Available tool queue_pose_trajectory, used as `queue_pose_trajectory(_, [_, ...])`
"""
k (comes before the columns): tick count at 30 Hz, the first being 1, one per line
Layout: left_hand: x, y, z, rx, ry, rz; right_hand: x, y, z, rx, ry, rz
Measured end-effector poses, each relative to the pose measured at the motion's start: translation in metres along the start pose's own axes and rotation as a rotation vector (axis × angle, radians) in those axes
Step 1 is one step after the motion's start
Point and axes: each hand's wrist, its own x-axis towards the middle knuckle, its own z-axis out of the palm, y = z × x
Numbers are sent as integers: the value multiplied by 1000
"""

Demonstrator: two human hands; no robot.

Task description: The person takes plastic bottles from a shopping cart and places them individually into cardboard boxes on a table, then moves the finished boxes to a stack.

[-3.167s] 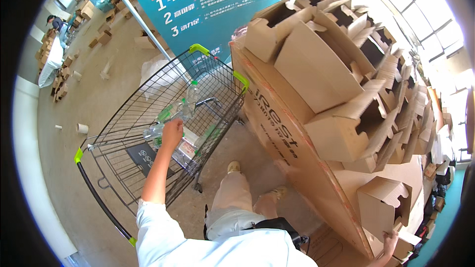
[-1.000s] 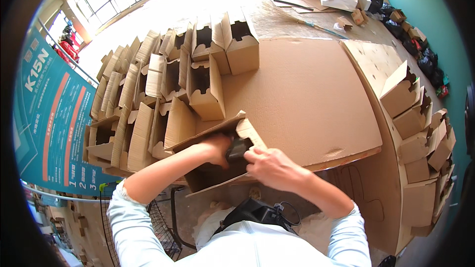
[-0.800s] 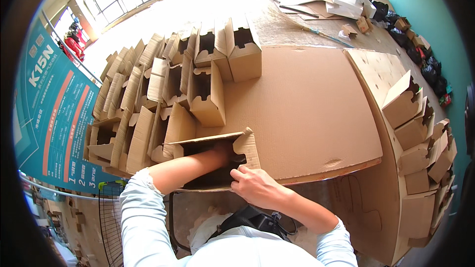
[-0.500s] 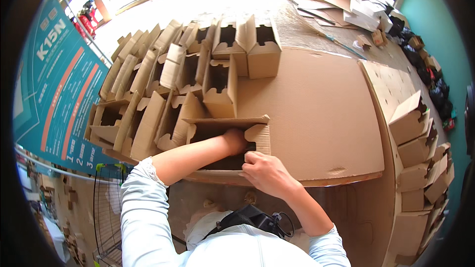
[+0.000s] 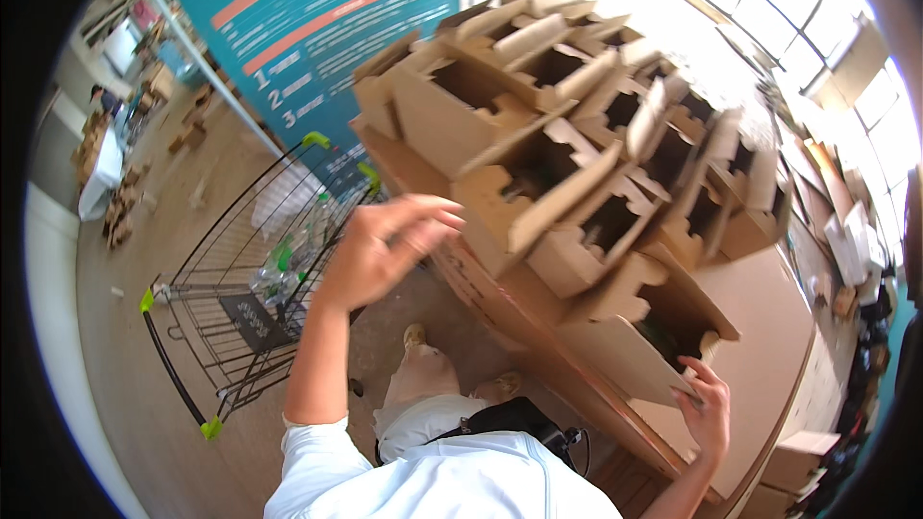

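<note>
Box (image 5: 625,356) is open-topped, at the near right end of the rows, in the near part of the slab; can't tell whether it rests flat or is tipped a bit. Its inside is too shaded to read. Change: half a second ago the left hand (image 5: 385,242) was down inside the box; now it's out, up in the air to the left, and the view has swung left so the cart shows. Means the box is down to one hand, the left clear of it. Left grip: loose, fingers half bent, thumb apart, nothing visible in it, touching nothing as far as can be told; motion-blurred. Right hand (image 5: 707,408) has its fingers curled over the box's right end edge, pinched on the cardboard; how hard, can't tell. Beyond the box, left and far: other boxes (image 5: 577,240), open-topped, packed side by side in rows. All on the brown slab (image 5: 760,293), bare to the right of them. Left of the left hand: wire cart (image 5: 258,324), green corners, clear bottles (image 5: 274,281) with green caps inside. Far behind cart: blue-green banner (image 5: 356,34). Black waist bag (image 5: 519,415) on the wearer, near.
</note>
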Motion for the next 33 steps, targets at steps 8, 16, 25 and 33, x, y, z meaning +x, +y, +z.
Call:
queue_pose_trajectory(8, [-157,-415,-196,-58,479,-899,23,-18,-4,-528,-146,231])
queue_pose_trajectory(16, [-153,-619,-174,586,112,-1004,-4,24,-15,-630,-80,315])
queue_pose_trajectory(25, [-137,-694,-146,789,328,-1168,11,-12,4,-531,-43,391])
queue_pose_trajectory(33, [-141,-669,-100,596,99,-1126,25,-41,21,-456,22,597])
